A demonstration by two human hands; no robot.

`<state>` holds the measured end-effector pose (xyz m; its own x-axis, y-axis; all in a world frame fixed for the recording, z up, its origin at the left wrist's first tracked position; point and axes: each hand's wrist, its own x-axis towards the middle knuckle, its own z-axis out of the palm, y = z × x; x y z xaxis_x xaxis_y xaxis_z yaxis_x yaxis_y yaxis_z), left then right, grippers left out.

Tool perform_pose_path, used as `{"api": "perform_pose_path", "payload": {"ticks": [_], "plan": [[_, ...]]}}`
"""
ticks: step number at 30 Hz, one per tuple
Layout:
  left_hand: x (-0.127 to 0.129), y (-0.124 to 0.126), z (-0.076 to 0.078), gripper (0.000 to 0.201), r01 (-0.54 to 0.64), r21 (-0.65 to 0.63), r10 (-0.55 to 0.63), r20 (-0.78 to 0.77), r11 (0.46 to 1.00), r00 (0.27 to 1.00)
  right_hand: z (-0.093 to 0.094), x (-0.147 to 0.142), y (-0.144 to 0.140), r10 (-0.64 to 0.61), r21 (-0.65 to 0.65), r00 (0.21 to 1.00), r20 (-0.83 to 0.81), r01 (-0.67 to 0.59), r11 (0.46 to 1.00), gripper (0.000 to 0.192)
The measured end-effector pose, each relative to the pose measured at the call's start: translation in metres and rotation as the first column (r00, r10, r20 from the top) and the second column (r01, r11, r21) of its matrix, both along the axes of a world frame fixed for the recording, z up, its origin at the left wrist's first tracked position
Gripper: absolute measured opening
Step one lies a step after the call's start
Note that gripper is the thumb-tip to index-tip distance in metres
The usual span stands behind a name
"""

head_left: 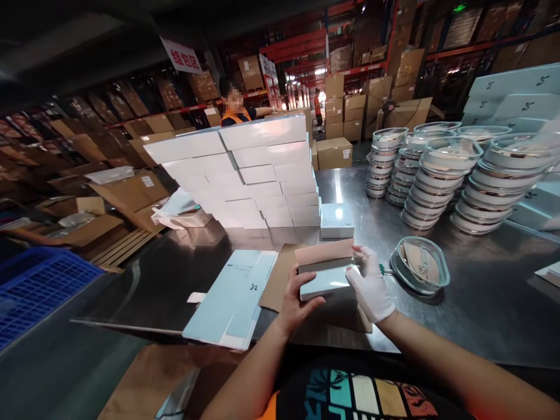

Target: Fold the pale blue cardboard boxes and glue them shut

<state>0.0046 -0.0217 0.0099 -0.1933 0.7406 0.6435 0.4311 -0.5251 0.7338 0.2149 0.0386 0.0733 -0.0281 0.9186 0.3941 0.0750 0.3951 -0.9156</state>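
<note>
On steel table (481, 291) | both hands, left (297, 300), right (370, 286), clamped on box (326, 280) | long axis left-right

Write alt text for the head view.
Both hands, the bare left hand and gloved right hand, hold a small pale box over a steel table. A wall of white boxes stands behind, stacked glass containers to the right.

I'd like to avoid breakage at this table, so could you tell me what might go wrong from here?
1. The glass container lies right beside the gloved right hand; an elbow swing might knock it.
2. The tall stack of white boxes leans unevenly and could topple.
3. The flat carton overhangs the table edge near the left hand and may slide off.
</note>
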Motion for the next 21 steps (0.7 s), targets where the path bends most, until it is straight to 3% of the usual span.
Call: {"api": "perform_pose_path", "payload": {"ticks": [3,6,8,11,15,18,21], "plan": [[-0.011,0.0,0.0,0.058,-0.075,0.01,0.075,-0.015,0.997,0.997,0.004,0.026,0.015,0.007,0.016,0.952,0.306,-0.013,1.0,0.05],[-0.019,0.0,0.0,0.06,-0.251,0.009,0.25,0.053,0.968,0.967,-0.004,0.052,0.029,0.006,-0.148,0.71,0.704,0.139,0.979,0.05],[-0.023,0.0,0.0,0.065,-0.29,-0.01,0.29,0.072,0.957,0.954,-0.017,0.061,0.035,0.064,-0.254,0.627,0.776,0.218,0.942,0.057],[-0.024,0.001,0.002,0.071,-0.22,-0.007,0.22,0.064,0.976,0.974,-0.036,0.065,0.038,0.08,-0.316,0.682,0.727,0.229,0.921,0.074],[-0.024,0.005,0.012,0.068,-0.2,0.004,0.199,0.109,0.98,0.974,-0.043,0.067,0.027,0.095,-0.336,0.796,0.598,0.142,0.931,0.066],[-0.024,0.006,0.023,0.068,-0.226,-0.001,0.223,0.18,0.974,0.958,-0.03,0.065,0.012,-0.128,-0.169,0.91,0.393,0.209,0.963,0.077],[-0.021,0.006,0.031,0.066,-0.206,0.038,0.191,0.245,0.978,0.95,-0.006,0.057,0.0,-0.302,-0.055,0.949,0.092,0.307,0.95,0.086]]}}
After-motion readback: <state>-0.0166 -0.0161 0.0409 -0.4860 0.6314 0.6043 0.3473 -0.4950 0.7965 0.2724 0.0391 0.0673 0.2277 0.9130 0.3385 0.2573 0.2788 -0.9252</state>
